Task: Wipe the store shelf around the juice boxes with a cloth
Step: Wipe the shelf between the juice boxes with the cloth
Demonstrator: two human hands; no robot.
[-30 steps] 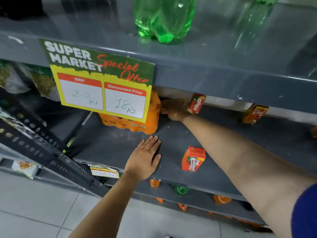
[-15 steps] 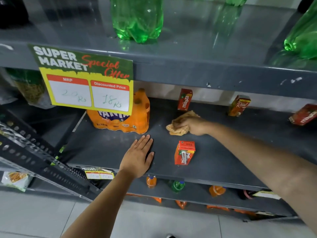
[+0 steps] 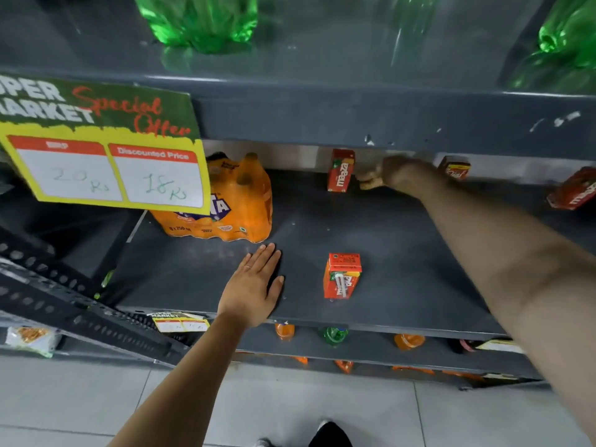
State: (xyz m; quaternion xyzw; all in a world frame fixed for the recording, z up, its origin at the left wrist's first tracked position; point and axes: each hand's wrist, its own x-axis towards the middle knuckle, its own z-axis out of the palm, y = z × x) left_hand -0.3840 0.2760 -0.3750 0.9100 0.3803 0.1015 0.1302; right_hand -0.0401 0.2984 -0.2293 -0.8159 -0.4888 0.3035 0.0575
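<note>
The dark grey shelf (image 3: 396,253) holds several small red juice boxes. One juice box (image 3: 342,275) stands near the front, another (image 3: 340,171) stands at the back wall, a third (image 3: 454,168) sits further right, and a fourth (image 3: 572,188) lies at the right edge. My right hand (image 3: 403,171) reaches to the back of the shelf, between the two rear boxes, closed on a tan cloth (image 3: 369,181) that mostly hides under my fingers. My left hand (image 3: 253,285) lies flat and open on the shelf's front, left of the near box.
An orange soda multipack (image 3: 238,204) stands at the back left, partly behind a hanging yellow price sign (image 3: 106,156). Green bottles (image 3: 200,17) stand on the shelf above. Orange and green bottle caps (image 3: 335,334) show on the shelf below. A perforated metal rail (image 3: 64,301) slants at left.
My right hand carried the cloth from the back beside the multipack out to mid-shelf, then back to the rear wall between two boxes. My left hand stayed flat in place.
</note>
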